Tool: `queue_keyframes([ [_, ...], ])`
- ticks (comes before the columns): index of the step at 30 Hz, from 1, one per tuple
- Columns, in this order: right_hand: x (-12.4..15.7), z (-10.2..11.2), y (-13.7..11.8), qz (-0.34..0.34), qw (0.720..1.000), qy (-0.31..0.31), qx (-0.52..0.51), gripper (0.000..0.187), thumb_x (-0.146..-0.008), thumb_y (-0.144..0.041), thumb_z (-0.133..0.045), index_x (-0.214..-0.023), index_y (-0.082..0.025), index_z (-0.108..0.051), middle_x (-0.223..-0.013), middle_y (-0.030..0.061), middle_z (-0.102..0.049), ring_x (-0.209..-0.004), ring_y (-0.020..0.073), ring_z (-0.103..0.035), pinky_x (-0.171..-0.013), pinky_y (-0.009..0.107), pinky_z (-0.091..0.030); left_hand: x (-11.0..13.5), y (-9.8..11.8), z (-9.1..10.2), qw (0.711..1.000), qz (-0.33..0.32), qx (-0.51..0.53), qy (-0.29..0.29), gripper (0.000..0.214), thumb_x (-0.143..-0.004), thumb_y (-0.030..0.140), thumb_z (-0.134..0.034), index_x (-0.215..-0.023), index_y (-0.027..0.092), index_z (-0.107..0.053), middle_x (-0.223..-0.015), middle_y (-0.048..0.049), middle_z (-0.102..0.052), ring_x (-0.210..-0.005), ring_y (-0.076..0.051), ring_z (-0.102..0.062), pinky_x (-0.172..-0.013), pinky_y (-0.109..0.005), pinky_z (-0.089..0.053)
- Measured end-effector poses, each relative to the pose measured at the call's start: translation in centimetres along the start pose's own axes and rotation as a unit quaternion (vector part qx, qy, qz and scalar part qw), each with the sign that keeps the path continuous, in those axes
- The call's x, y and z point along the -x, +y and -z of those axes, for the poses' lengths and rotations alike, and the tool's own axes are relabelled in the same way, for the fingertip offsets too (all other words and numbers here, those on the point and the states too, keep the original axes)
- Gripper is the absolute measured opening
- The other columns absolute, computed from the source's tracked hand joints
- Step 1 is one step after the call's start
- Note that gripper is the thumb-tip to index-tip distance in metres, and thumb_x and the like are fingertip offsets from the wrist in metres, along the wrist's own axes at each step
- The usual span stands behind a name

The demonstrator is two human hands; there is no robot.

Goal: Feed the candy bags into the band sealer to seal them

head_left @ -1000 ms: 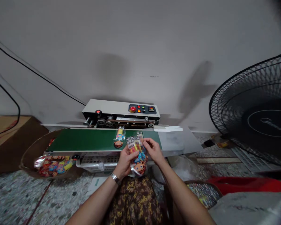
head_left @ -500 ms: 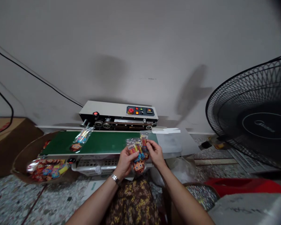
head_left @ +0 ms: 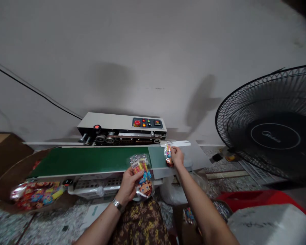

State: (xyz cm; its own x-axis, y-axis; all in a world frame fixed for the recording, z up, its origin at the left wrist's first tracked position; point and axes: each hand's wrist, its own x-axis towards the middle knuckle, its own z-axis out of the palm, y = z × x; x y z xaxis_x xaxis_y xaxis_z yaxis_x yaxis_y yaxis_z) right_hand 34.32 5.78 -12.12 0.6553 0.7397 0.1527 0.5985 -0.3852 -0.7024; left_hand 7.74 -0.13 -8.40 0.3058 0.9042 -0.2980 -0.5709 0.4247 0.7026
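My left hand (head_left: 129, 183) is closed around a small fan of clear plastic packets (head_left: 145, 188), which have cartoon faces and barcode labels. They are in front of the green conveyor belt's near edge. My right hand (head_left: 177, 157) pinches the right side of one similar packet (head_left: 168, 153), upright over the translucent sheet at the belt's right end. Behind both hands is a band sealing machine (head_left: 122, 127) with lit buttons and a red knob. Its green conveyor belt (head_left: 91, 160) runs along the front.
At the left, a round-sided carton (head_left: 5, 177) holds several shiny packets (head_left: 37, 194). A black fan (head_left: 270, 132) stands at the right, above a red container (head_left: 265, 197). A white basket (head_left: 97, 186) sits under the belt. A translucent sheet (head_left: 191, 154) extends rightward.
My right hand has moved right with one packet, away from the bunch in my left hand. The packet at the belt's left end is gone from it. The view has shifted slightly.
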Motion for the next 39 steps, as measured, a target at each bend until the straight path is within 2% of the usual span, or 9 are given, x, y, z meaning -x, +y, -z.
queue_keyframes([
  [7,-0.5,-2.7,-2.6,0.011,0.998,-0.04,0.054,0.027,-0.075,-0.024,-0.046,-0.093,-0.014,-0.065,-0.072,0.0079,-0.064,-0.069,0.02,-0.058,-0.066,0.029,-0.042,-0.1,0.2,-0.2,1.0,-0.012,0.002,0.003,0.032,-0.055,0.016,-0.078,-0.084,0.012,-0.064,-0.077,-0.0059,-0.069,-0.061,-0.014,-0.063,-0.062,-0.026,-0.05],
  [13,2.9,-1.6,-6.0,0.14,0.989,-0.053,-0.008,0.042,-0.078,-0.034,-0.05,-0.117,-0.016,-0.054,-0.106,0.0129,-0.057,-0.093,0.0211,-0.054,-0.078,0.03,-0.041,-0.6,0.3,-0.4,1.0,-0.03,0.0,-0.001,0.033,-0.057,0.018,-0.077,-0.087,0.013,-0.064,-0.078,-0.0061,-0.07,-0.063,-0.014,-0.063,-0.065,-0.026,-0.05],
  [17,7.1,0.4,-7.0,0.179,0.935,-0.221,-0.213,0.039,-0.084,-0.046,-0.041,-0.105,-0.017,-0.057,-0.088,0.0061,-0.062,-0.073,0.0163,-0.057,-0.065,0.026,-0.045,-0.8,0.5,-0.8,0.999,-0.039,0.008,-0.006,0.032,-0.058,0.019,-0.076,-0.086,0.014,-0.064,-0.081,-0.0063,-0.07,-0.064,-0.015,-0.063,-0.066,-0.028,-0.05],
  [19,8.4,0.9,-6.8,0.179,0.92,-0.25,-0.243,0.038,-0.083,-0.048,-0.043,-0.098,-0.018,-0.059,-0.08,0.0036,-0.063,-0.069,0.0152,-0.057,-0.063,0.025,-0.045,-0.9,0.7,-0.9,0.999,-0.042,0.011,-0.008,0.031,-0.057,0.019,-0.076,-0.085,0.014,-0.063,-0.081,-0.0059,-0.07,-0.064,-0.015,-0.063,-0.066,-0.028,-0.05],
  [24,7.7,-0.7,-7.2,0.205,0.971,-0.111,-0.048,0.035,-0.083,-0.042,-0.044,-0.102,-0.017,-0.06,-0.092,0.0081,-0.062,-0.079,0.018,-0.057,-0.075,0.029,-0.043,0.2,0.7,-0.1,0.999,-0.045,0.008,0.001,0.03,-0.059,0.017,-0.076,-0.086,0.014,-0.063,-0.082,-0.0063,-0.07,-0.065,-0.014,-0.063,-0.066,-0.027,-0.05],
  [29,8.7,-6.1,-11.9,0.239,0.951,-0.183,0.064,0.035,-0.079,-0.041,-0.052,-0.107,-0.022,-0.06,-0.098,0.0107,-0.06,-0.085,0.0218,-0.057,-0.073,0.03,-0.043,2.9,1.5,3.3,0.997,-0.062,0.019,0.033,0.031,-0.059,0.016,-0.075,-0.088,0.015,-0.063,-0.085,-0.0058,-0.07,-0.067,-0.015,-0.064,-0.069,-0.028,-0.05],
  [33,11.8,-7.6,-14.4,0.244,0.926,-0.262,-0.118,0.03,-0.083,-0.041,-0.044,-0.097,-0.022,-0.062,-0.091,0.0061,-0.062,-0.077,0.0173,-0.058,-0.069,0.027,-0.044,4.0,3.8,5.8,0.992,-0.1,0.02,0.074,0.032,-0.058,0.018,-0.076,-0.088,0.015,-0.063,-0.084,-0.006,-0.069,-0.068,-0.016,-0.064,-0.069,-0.029,-0.05],
  [37,14.0,-5.8,-14.4,0.215,0.849,-0.376,-0.302,0.035,-0.083,-0.047,-0.044,-0.096,-0.019,-0.06,-0.082,0.0024,-0.064,-0.068,0.0138,-0.057,-0.061,0.023,-0.045,3.7,5.6,6.4,0.989,-0.119,0.024,0.082,0.034,-0.058,0.018,-0.076,-0.09,0.014,-0.063,-0.086,-0.0066,-0.069,-0.068,-0.016,-0.064,-0.07,-0.029,-0.051],
  [39,14.5,-4.7,-14.2,0.226,0.852,-0.362,-0.303,0.03,-0.08,-0.045,-0.051,-0.089,-0.018,-0.062,-0.079,0.0019,-0.063,-0.07,0.014,-0.056,-0.063,0.023,-0.045,3.4,5.7,5.9,0.99,-0.118,0.029,0.067,0.034,-0.059,0.018,-0.075,-0.09,0.014,-0.063,-0.085,-0.0067,-0.07,-0.07,-0.016,-0.064,-0.071,-0.03,-0.05],
])
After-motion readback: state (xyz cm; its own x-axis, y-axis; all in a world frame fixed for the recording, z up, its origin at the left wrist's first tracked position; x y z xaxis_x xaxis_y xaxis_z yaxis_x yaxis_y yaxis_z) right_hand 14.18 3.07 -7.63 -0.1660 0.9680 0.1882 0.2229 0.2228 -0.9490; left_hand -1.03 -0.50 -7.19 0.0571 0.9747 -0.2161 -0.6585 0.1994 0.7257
